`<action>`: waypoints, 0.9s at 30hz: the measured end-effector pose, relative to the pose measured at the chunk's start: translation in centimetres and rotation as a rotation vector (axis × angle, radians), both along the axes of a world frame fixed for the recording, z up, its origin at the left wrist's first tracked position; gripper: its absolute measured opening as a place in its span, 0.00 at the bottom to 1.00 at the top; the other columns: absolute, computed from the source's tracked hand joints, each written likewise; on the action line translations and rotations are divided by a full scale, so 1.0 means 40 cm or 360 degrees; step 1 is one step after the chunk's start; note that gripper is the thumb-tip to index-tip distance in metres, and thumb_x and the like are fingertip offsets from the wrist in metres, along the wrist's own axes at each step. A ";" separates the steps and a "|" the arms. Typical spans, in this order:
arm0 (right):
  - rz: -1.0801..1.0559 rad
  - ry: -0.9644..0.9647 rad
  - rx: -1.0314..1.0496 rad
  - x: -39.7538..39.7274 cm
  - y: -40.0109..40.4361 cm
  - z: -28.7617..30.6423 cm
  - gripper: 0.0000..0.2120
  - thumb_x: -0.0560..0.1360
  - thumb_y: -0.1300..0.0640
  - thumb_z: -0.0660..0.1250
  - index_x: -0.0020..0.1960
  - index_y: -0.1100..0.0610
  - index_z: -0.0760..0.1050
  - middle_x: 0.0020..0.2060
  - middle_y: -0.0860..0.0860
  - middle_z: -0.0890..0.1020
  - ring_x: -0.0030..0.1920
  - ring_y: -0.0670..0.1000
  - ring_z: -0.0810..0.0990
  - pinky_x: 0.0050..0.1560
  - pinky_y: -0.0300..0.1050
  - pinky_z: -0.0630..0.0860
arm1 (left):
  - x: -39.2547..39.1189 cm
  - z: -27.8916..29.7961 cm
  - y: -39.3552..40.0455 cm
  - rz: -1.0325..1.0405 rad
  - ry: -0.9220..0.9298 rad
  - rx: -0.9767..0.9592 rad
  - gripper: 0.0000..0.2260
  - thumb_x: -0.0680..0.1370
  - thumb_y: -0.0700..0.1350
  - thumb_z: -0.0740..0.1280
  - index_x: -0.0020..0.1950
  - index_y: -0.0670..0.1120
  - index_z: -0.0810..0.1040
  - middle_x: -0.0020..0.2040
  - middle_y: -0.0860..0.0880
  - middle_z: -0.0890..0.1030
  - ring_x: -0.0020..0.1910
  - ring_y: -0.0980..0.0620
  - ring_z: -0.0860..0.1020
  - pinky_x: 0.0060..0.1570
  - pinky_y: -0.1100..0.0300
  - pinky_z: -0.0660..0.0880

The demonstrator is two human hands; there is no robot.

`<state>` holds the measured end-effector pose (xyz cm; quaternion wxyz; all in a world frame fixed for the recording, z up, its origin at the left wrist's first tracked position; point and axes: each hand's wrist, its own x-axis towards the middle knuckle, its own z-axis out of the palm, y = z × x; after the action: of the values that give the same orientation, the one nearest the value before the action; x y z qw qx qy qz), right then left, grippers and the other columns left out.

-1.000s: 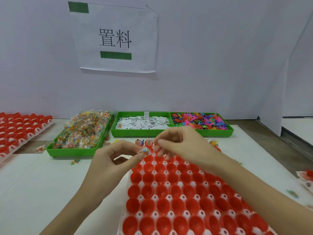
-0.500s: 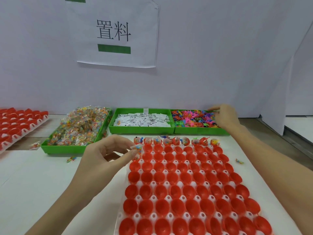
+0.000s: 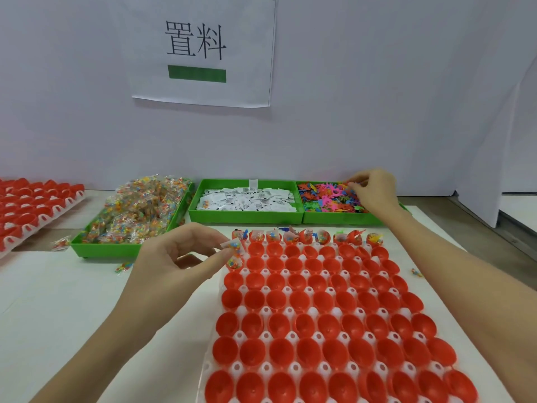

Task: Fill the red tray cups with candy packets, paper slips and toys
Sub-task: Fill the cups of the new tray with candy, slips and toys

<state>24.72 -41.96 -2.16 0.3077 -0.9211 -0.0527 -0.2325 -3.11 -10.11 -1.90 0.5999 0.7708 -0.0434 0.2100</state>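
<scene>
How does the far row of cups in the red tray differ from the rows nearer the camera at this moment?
The far row holds candy packets and small toys in each cup; the nearer rows are bare inside. In the far row, packet corners and toy parts stick up above the rims; in the nearer rows nothing does. Both are the same red cups, seated in one white tray.

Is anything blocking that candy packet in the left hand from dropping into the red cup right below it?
Nothing visible does. The left hand pinches the candy packet directly above the red tray, at the second row's leftmost cup, which is open.
</scene>
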 end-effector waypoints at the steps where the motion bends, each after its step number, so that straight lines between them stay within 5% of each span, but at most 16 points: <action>1: -0.0005 0.0028 0.0182 -0.008 0.000 0.008 0.07 0.77 0.59 0.74 0.53 0.60 0.86 0.47 0.54 0.87 0.47 0.51 0.83 0.51 0.43 0.75 | 0.000 0.000 0.000 -0.0002 0.0004 -0.0006 0.08 0.68 0.52 0.77 0.45 0.52 0.86 0.42 0.49 0.87 0.37 0.53 0.82 0.36 0.58 0.79; 5: 0.0328 0.0449 0.1264 -0.090 0.024 0.060 0.10 0.74 0.63 0.76 0.55 0.64 0.84 0.51 0.60 0.86 0.48 0.52 0.85 0.52 0.41 0.83 | -0.003 0.002 -0.007 0.0002 0.0022 -0.0025 0.07 0.69 0.51 0.78 0.45 0.52 0.86 0.42 0.49 0.87 0.39 0.53 0.83 0.37 0.57 0.79; 9: 0.0748 0.0785 0.1599 -0.229 0.062 0.115 0.14 0.72 0.63 0.75 0.57 0.66 0.83 0.51 0.60 0.87 0.48 0.51 0.87 0.49 0.39 0.83 | -0.009 0.005 -0.019 -0.0034 0.0010 -0.0082 0.05 0.70 0.45 0.79 0.44 0.51 0.87 0.42 0.48 0.87 0.41 0.52 0.85 0.42 0.65 0.80; 15: 0.1145 0.0964 0.1273 -0.446 0.125 0.125 0.11 0.72 0.57 0.77 0.52 0.59 0.86 0.50 0.58 0.87 0.48 0.51 0.87 0.47 0.37 0.81 | -0.028 0.018 -0.058 -0.0152 0.0043 -0.0280 0.07 0.67 0.43 0.79 0.44 0.49 0.88 0.42 0.45 0.88 0.43 0.49 0.87 0.44 0.65 0.81; 20: 0.1288 0.0767 0.0719 -0.556 0.172 0.104 0.04 0.74 0.53 0.77 0.49 0.51 0.87 0.43 0.52 0.88 0.44 0.49 0.87 0.44 0.36 0.81 | -0.043 0.024 -0.083 -0.0288 0.0045 -0.0227 0.06 0.69 0.41 0.80 0.45 0.48 0.88 0.43 0.46 0.88 0.43 0.49 0.87 0.45 0.65 0.80; 27: 0.1365 0.0694 0.0523 -0.564 0.199 0.124 0.03 0.77 0.55 0.75 0.47 0.50 0.88 0.40 0.50 0.88 0.43 0.48 0.88 0.46 0.37 0.82 | -0.042 0.021 -0.080 -0.0178 0.0057 -0.0136 0.05 0.69 0.43 0.80 0.43 0.49 0.88 0.40 0.47 0.88 0.41 0.51 0.87 0.43 0.65 0.80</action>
<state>2.18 -34.00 2.80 0.5201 -0.7832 -0.3234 0.1073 -4.79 -13.32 -1.04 0.6436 0.7446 -0.0666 0.1638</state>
